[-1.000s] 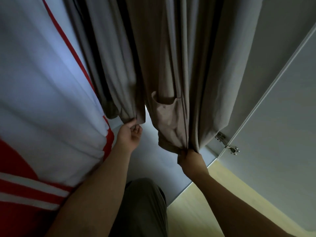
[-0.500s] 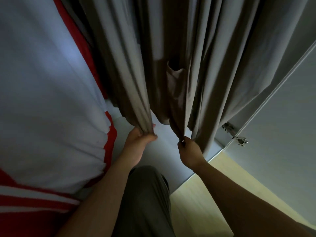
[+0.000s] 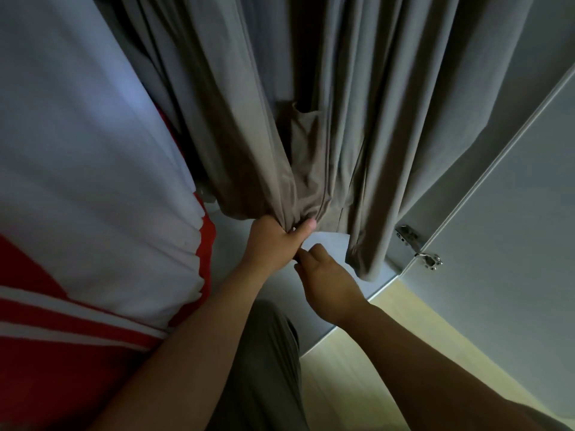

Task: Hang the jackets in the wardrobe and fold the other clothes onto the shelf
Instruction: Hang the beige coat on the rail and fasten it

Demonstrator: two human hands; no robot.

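Two garments hang in the wardrobe [image 3: 228, 256] — a white-and-red jacket [image 3: 93, 181] and a taupe jacket [image 3: 311, 88]. The left hand [image 3: 273, 241] grips the latter's bunched hem. The right hand [image 3: 329, 278] curls just beneath — whether it holds anything cannot be told. Folding likely remains.

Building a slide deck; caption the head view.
Left hand grips the hem of the hanging taupe jacket; right hand close below.

Single head-worn wide-angle view, facing forward and down, near hanging jacket [image 3: 311, 135], wardrobe door [image 3: 513, 213] at right
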